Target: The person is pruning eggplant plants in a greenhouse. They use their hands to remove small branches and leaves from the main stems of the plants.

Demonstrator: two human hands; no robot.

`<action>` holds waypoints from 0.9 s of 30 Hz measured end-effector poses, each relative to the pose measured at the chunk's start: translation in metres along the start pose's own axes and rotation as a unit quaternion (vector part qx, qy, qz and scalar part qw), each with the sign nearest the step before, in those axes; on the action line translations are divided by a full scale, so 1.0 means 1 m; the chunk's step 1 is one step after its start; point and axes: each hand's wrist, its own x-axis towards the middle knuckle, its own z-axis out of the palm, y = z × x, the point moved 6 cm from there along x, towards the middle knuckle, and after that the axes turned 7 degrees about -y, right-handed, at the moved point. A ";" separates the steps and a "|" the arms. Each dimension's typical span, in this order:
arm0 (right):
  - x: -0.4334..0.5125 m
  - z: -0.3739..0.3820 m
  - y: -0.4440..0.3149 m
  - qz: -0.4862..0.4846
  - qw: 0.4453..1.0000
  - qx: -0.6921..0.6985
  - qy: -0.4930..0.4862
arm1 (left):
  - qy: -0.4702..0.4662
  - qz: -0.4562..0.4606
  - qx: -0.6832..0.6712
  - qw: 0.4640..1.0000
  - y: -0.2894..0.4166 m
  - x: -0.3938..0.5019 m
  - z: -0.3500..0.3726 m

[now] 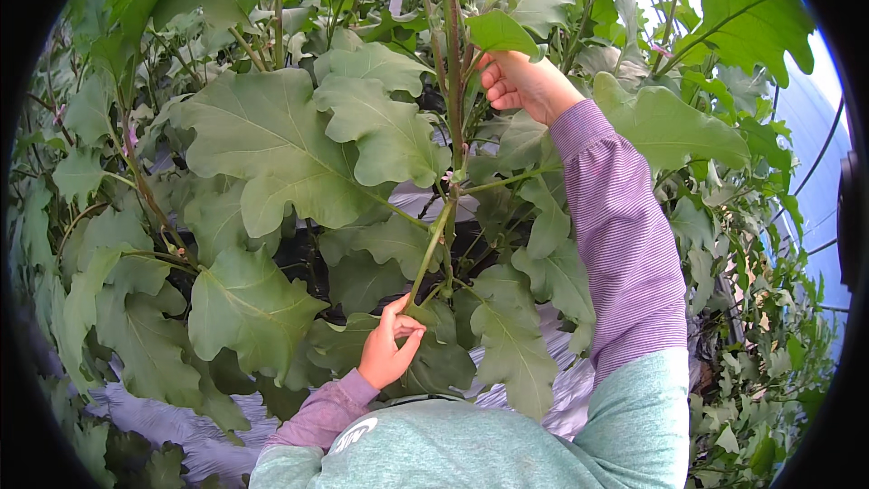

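An eggplant plant stands before me, its main stem (453, 75) purplish-brown and upright. My left hand (390, 346) is low in front of it, fingers curled at the lower end of a green leaf stalk (432, 244). This stalk slants down from a fork in the stem, and its leaf (434, 353) hangs beside the hand. Higher up, my right hand (521, 85) reaches to the right side of the main stem with bent fingers. A bright green leaf (501, 32) covers part of that hand, so what its thumb and forefinger touch is hidden.
Broad lobed leaves (271, 142) crowd the left side. A small pink flower (447, 176) sits at the stem's fork. Shiny plastic mulch film (204, 428) covers the ground below. At the right, bluish plastic sheeting (815, 170) with dark curved lines rises beside more plants.
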 end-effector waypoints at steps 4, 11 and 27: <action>0.014 -0.016 0.008 0.077 0.992 -0.092 0.027 | 0.023 -0.003 0.030 0.999 0.001 -0.003 -0.001; -0.011 0.002 0.013 0.152 0.942 -0.028 -0.299 | 0.088 -0.023 0.052 0.994 0.002 -0.007 0.007; -0.080 0.032 0.019 -0.541 0.426 -0.720 0.086 | 0.083 -0.034 0.069 0.994 0.002 0.003 0.012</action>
